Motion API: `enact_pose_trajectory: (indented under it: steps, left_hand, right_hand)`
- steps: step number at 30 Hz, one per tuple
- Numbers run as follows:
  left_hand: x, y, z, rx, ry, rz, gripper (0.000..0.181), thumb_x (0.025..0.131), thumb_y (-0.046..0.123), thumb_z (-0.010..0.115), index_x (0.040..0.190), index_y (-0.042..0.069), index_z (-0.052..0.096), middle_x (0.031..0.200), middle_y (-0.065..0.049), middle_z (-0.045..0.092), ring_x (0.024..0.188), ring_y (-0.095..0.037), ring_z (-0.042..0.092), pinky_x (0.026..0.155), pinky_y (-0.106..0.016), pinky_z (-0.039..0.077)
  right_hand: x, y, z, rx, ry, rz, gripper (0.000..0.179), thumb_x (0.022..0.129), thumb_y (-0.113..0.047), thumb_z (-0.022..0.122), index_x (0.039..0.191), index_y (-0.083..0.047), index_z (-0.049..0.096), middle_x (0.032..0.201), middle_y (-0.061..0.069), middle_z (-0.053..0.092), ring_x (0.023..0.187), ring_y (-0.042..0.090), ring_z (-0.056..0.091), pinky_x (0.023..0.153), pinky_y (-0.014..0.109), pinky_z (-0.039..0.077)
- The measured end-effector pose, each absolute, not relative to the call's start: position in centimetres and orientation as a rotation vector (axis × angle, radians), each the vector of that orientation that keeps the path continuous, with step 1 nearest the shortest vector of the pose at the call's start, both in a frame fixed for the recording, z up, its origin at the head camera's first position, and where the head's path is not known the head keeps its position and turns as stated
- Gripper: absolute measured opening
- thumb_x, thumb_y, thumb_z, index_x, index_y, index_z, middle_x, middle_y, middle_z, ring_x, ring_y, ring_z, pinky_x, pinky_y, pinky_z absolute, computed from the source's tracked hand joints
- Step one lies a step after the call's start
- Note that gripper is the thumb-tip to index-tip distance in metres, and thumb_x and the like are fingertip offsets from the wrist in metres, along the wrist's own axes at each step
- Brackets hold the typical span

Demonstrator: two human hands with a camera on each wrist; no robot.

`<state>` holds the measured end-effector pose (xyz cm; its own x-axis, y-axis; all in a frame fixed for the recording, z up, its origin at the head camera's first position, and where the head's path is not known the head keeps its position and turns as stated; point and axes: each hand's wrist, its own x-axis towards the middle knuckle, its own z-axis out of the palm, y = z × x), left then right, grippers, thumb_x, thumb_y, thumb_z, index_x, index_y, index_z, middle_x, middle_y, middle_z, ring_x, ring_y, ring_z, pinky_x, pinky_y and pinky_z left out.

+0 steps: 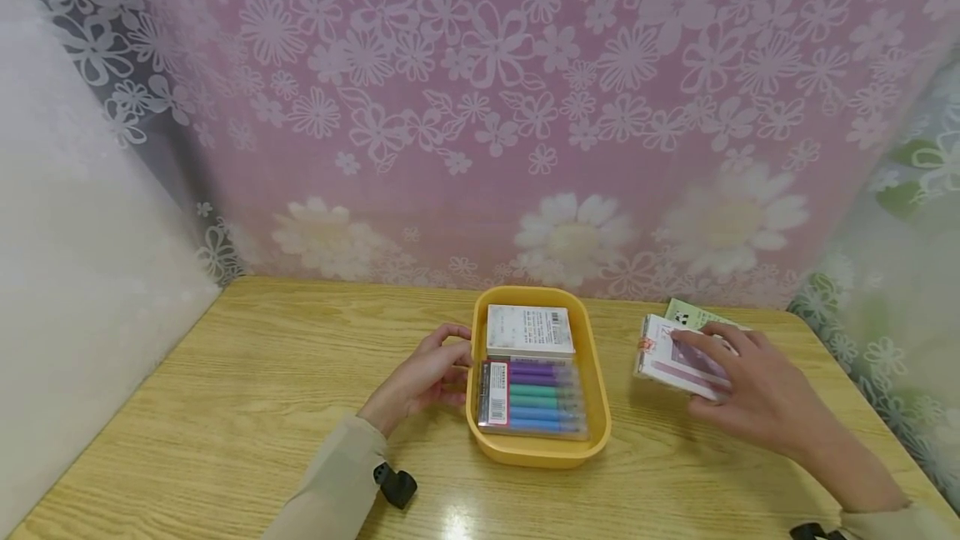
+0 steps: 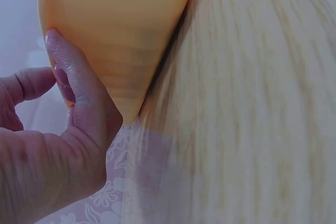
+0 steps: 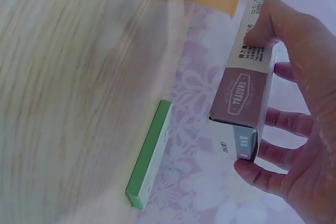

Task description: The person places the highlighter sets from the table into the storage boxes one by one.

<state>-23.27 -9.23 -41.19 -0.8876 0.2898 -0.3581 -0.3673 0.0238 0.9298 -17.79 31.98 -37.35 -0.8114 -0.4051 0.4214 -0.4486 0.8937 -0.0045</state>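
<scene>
My left hand [image 1: 423, 373] is at the left side of a yellow plastic tray [image 1: 602, 407], its bent fingers resting against the outer wall at the rim. In the left wrist view, the fingertips [image 2: 51, 38] touch that wall [image 2: 121, 14]. Inside the tray lie a white box [image 1: 528, 330] at the back and a clear pack of purple, green and blue pens [image 1: 543, 398] in front. On the right, my right hand [image 1: 772, 390] grips a small white-and-mauve carton [image 3: 239, 90] between thumb and fingers, raised above the table. A green-edged box [image 3: 149, 156] lies just behind it.
The wood-grain table [image 1: 315, 357] runs back to a pink floral curtain [image 1: 480, 148]. Pale curtain panels hang at the left and right sides. A black wrist camera [image 1: 395, 486] sits on the left sleeve.
</scene>
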Motion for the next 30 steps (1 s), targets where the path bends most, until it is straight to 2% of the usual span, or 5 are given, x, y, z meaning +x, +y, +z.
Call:
enact_pose_trajectory:
  steps: [10,22,30]
  left_hand:
    - [-23.3,-9.3,-41.2,-0.081,1.862,1.906,0.046,0.089,0.015,0.056,0.134,0.015,0.045,0.097,-0.007,0.064,0.063,-0.012,0.056,0.052,-0.025,0.056]
    - [-23.3,-9.2,-41.2,-0.1,1.867,1.902,0.047,0.088,0.016,0.056,0.134,0.016,0.046,0.098,-0.006,0.062,0.065,-0.013,0.056,0.053,-0.025,0.056]
    - [-23.3,-9.2,-41.1,-0.092,1.858,1.902,0.047,0.089,0.016,0.056,0.135,0.016,0.045,0.099,-0.006,0.061,0.065,-0.012,0.056,0.054,-0.025,0.056]
  right_hand:
    - [-17.5,30.4,-36.9,0.718,-2.571,0.178,0.073,0.062,-0.031,0.082,0.132,-0.024,0.064,0.121,0.014,0.064,0.102,0.043,0.06,0.068,0.059,0.053]
    - [-17.3,28.6,-37.0,0.836,-2.521,0.197,0.072,0.059,-0.027,0.079,0.131,-0.022,0.068,0.123,0.013,0.066,0.105,0.036,0.062,0.077,0.054,0.053]
    - [-17.1,27.2,-36.6,0.897,-2.547,0.191,0.073,0.06,-0.029,0.081,0.131,-0.028,0.066,0.123,0.009,0.066,0.106,0.032,0.061,0.077,0.051,0.053]
